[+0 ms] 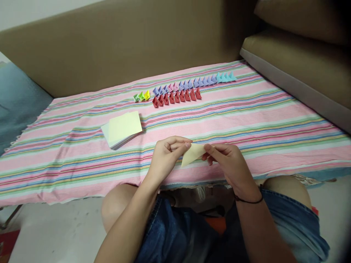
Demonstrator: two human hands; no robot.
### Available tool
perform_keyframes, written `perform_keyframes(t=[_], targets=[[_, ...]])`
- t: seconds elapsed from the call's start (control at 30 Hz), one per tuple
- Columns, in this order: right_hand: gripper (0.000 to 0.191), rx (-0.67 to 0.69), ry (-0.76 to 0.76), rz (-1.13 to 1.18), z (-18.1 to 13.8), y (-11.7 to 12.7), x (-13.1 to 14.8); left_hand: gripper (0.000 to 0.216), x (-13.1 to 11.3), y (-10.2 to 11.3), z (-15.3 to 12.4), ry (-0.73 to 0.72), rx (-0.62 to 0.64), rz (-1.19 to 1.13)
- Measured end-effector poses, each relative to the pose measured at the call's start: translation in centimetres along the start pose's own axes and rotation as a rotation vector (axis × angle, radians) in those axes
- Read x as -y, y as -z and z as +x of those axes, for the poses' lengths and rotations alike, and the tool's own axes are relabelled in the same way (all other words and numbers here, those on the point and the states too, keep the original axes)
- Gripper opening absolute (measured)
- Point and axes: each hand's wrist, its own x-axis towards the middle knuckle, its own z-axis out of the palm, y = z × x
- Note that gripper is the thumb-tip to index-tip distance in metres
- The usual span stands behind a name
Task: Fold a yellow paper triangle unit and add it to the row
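Both my hands hold a pale yellow folded paper (pixel 192 153) above the near edge of the striped cloth (pixel 246 117). My left hand (pixel 167 155) pinches its left upper edge between thumb and fingers. My right hand (pixel 229 160) pinches its right corner. A stack of pale square paper sheets (pixel 122 129) lies to the left of my hands. Farther back stand rows of small folded paper boats: green and yellow ones (pixel 142 96), red ones (pixel 177 97), and purple, pink and teal ones (pixel 194 83).
The striped cloth covers a low seat with a brown backrest (pixel 123 44) behind it and cushions (pixel 301 62) at the right. My knees in denim shorts (pixel 170 230) show below the cloth's edge. A pale floor (pixel 55 230) lies at lower left.
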Motion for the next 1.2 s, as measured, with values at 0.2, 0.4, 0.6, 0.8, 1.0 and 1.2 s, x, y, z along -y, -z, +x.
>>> perform_keyframes(t=[0.2,0.4,0.6,0.8,1.0,1.2], targets=[[0.034,0.012,-0.015,0.064,0.1,-0.2,-0.1,0.023,0.0,0.2,0.1,0.013,-0.004,0.002],[0.034,-0.012,-0.029,0.124,0.1,-0.3,-0.2,0.025,-0.1,0.2,0.0,-0.006,0.017,0.004],[0.027,0.077,-0.051,0.095,0.1,-1.2,0.0,0.038,-0.2,-0.2,-0.2,-0.047,0.053,-0.006],[0.022,-0.015,0.002,0.071,0.1,-1.9,-0.8,0.060,-0.1,-0.6,0.0,-0.021,0.040,-0.032],[0.022,0.038,-0.035,0.054,0.1,-2.0,-0.6,0.040,0.4,-0.3,0.1,-0.034,0.005,-0.031],[0.018,-0.002,-0.094,0.176,-0.2,-2.4,-0.2,0.036,0.1,0.0,0.1,-0.016,-0.015,-0.048]])
